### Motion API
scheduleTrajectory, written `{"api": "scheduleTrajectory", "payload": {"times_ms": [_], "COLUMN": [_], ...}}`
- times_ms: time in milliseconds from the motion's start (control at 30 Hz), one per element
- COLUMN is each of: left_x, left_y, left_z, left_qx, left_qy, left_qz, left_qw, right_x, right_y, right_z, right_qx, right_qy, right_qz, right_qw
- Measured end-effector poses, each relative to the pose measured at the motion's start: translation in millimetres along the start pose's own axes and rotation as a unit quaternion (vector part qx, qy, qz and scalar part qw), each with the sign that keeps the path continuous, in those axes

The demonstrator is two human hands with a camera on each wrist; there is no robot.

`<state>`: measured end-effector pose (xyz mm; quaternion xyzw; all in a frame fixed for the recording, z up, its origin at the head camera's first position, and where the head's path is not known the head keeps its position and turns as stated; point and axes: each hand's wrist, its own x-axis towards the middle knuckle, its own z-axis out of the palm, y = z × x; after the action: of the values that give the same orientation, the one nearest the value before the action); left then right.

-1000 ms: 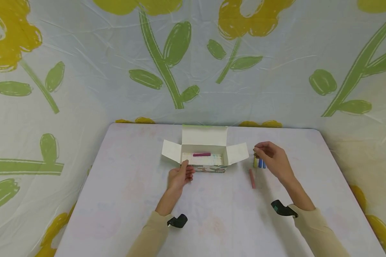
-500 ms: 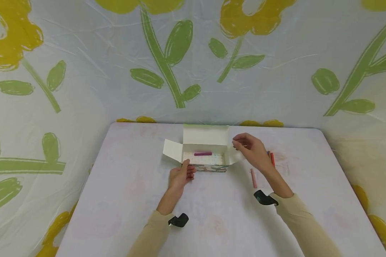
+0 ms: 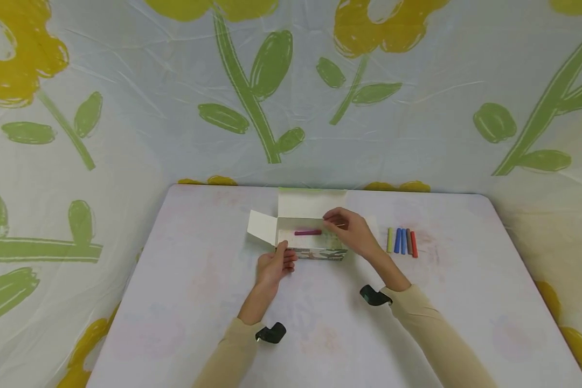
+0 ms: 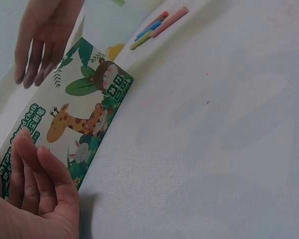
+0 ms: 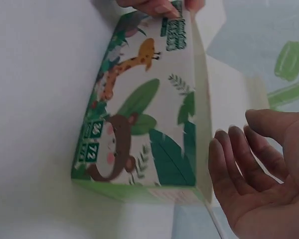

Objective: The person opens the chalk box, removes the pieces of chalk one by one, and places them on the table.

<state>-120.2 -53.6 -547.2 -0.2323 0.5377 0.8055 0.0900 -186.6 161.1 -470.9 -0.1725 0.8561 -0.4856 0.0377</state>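
Observation:
A chalk box (image 3: 315, 254) printed with a giraffe and leaves stands on the table with its flaps raised. My left hand (image 3: 271, 268) grips the near wall at its left end, thumb over the rim and fingers along the printed front (image 4: 92, 119). Over the right end of the box hovers my right hand (image 3: 351, 230), fingers loosely bent; in the right wrist view nothing shows between its thumb and fingers (image 5: 239, 159). A purple chalk stick (image 3: 307, 232) lies across the pale contents inside. My right hand covers part of the inside and the right flap.
Right of the box, a yellow-green chalk (image 3: 390, 240), blue chalks (image 3: 397, 240), a brown chalk (image 3: 409, 241) and a red chalk (image 3: 414, 244) lie in a row. A pink chalk (image 4: 170, 21) lies nearer me; my right forearm hides it in the head view.
My right hand has moved left from the chalk row to above the box, uncovering the row. My left hand and the box have stayed in place.

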Motion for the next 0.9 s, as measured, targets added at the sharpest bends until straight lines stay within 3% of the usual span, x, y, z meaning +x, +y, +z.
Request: {"api": "scheduleTrajectory", "payload": {"times_ms": [533, 700, 900], "left_x": [2.4, 3.1, 2.1], "left_y": [0.0, -2.1, -1.8], "left_z": [0.5, 0.3, 1.0], "left_qx": [-0.004, -0.003, -0.006], "left_qy": [-0.004, -0.001, 0.004], "left_qz": [-0.005, 0.004, 0.003], "left_qw": [1.0000, 1.0000, 1.0000], "right_x": [15, 22, 33], "right_y": [10, 8, 8], "right_z": [45, 53, 57], "right_qx": [0.033, -0.021, -0.080], "right_qy": [-0.093, -0.143, -0.212], "right_qz": [-0.048, -0.040, -0.025], "right_qw": [0.994, 0.989, 0.974]}}
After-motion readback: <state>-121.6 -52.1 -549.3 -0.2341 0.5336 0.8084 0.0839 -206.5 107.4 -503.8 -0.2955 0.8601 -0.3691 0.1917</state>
